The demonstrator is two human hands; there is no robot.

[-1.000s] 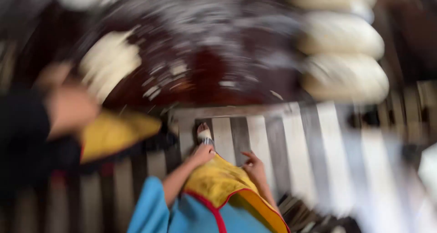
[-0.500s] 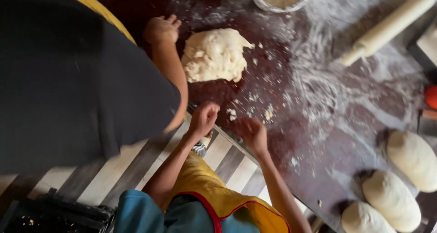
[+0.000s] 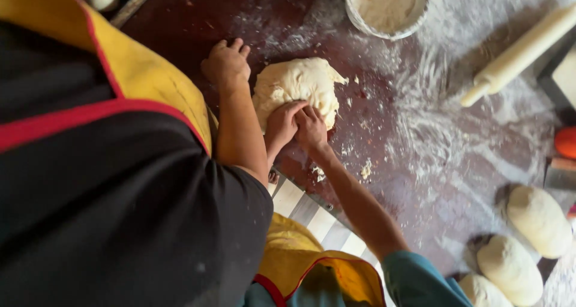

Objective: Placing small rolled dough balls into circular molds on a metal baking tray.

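Head view: dough [image 3: 297,85] (co-worker's forearm [image 3: 240,130] alongside)

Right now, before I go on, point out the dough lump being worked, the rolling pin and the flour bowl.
dough lump [image 3: 300,85], head view, on its bare upper surface.
rolling pin [image 3: 525,49], head view, on the middle of its barrel.
flour bowl [image 3: 390,35], head view, on its rim, at the lower edge.

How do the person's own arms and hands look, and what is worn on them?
Both hands, the left hand and the right hand, are bare, without gloves. The right arm is bare up to a short blue sleeve. The left arm is mostly hidden behind another person's arm.
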